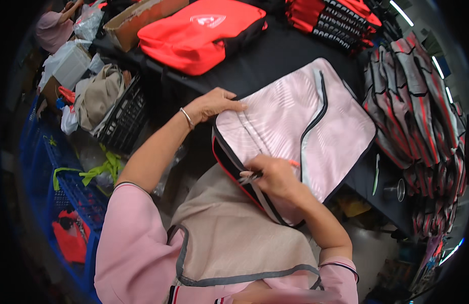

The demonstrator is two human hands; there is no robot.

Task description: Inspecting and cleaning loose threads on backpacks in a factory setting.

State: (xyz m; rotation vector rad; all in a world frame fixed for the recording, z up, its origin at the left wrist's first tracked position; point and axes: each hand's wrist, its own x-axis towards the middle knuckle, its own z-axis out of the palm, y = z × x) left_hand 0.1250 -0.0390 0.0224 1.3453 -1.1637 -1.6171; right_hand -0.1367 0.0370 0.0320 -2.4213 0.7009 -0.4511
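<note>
A pale pink-white bag (275,121) with black edging and a curved dark zipper lies tilted, partly on the black table and partly over my lap. My left hand (217,105) grips its far left corner, thumb on the top face and fingers at the edge. At the bag's near left side, my right hand (275,175) is closed around what looks like small thread snips (250,177). Their dark tips point left at the black-and-red side seam. An orange bit shows beside that hand. Part of the bag's side is hidden beneath my right hand.
A red bag (199,33) lies across the black table (341,68), near stacked red-and-black pieces (331,23). Grey bags with red trim (412,101) pile at right, by a metal cup (394,190). A black basket (124,114) and blue crates (75,177) stand left.
</note>
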